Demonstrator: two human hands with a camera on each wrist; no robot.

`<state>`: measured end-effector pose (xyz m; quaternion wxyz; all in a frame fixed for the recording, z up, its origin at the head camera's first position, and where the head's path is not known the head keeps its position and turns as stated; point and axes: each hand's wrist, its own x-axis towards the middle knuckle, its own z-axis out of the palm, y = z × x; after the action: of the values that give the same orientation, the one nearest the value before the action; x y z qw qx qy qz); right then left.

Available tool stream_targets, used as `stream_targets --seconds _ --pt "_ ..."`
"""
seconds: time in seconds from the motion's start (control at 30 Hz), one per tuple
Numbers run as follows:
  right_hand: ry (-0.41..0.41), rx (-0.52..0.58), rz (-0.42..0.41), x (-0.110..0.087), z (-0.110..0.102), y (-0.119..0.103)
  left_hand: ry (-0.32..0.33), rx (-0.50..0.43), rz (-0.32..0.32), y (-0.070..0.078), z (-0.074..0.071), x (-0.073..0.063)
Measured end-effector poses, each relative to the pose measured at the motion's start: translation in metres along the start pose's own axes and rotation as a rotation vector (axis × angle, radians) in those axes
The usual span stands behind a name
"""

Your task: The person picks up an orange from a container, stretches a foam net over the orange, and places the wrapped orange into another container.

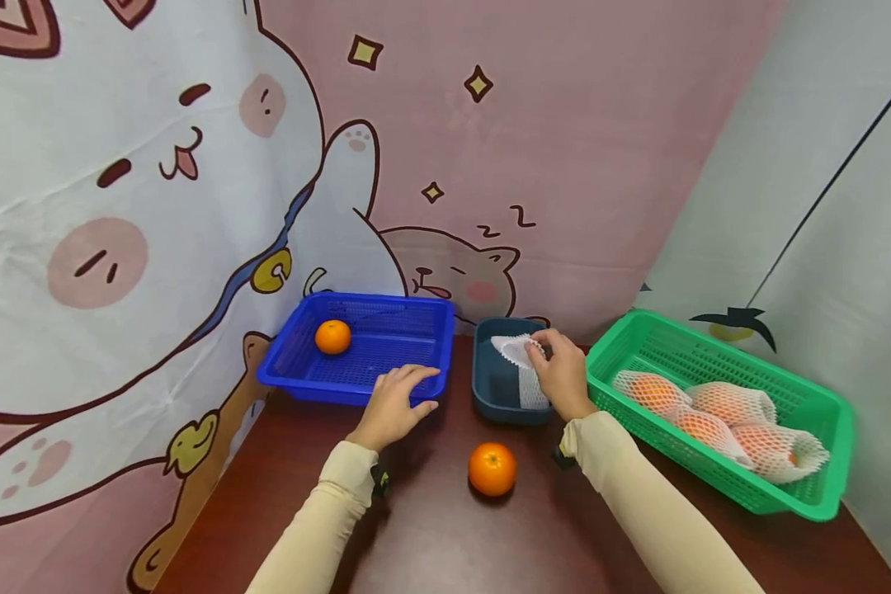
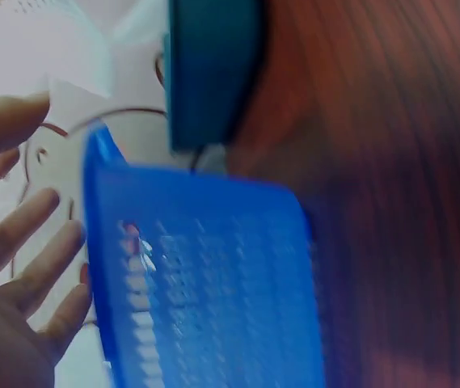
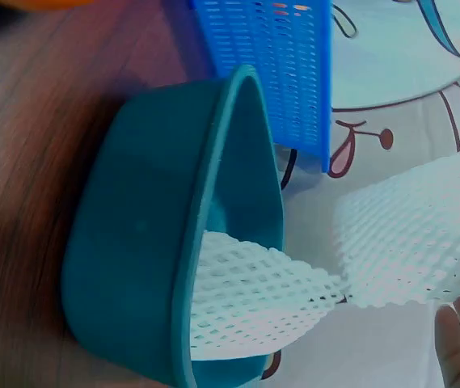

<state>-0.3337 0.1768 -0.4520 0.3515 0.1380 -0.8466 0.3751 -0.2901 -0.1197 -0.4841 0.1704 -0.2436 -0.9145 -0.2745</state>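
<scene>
A holey white foam net (image 1: 511, 349) is pinched by the right hand (image 1: 564, 375) over the teal oblong plastic tub (image 1: 503, 413). The left hand (image 1: 392, 404), fingers spread, holds nothing near the blue plastic basket (image 1: 319, 391)'s edge. Brown wooden surface (image 1: 458, 400) lies between basket and tub.

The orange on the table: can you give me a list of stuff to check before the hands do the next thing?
1. No net on the loose orange: ok, none shows on it.
2. Left hand free: ok, its fingers are spread and hold nothing.
3. Right hand free: not ok, it pinches a white net over the teal bin.
4. Space in the blue basket: ok, just one other orange sits inside.
5. Left hand not touching the blue basket: cannot tell, they overlap in the head view.
</scene>
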Motion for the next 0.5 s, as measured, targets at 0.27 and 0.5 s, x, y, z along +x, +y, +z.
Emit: stream_targets --seconds 0.27,0.5 --pt "0.090 0.023 -0.069 0.002 -0.002 -0.002 0.158 -0.186 0.134 0.046 0.004 0.014" --pt "0.051 -0.013 -0.248 -0.009 0.005 -0.007 0.171 -0.220 0.210 0.089 0.017 0.033"
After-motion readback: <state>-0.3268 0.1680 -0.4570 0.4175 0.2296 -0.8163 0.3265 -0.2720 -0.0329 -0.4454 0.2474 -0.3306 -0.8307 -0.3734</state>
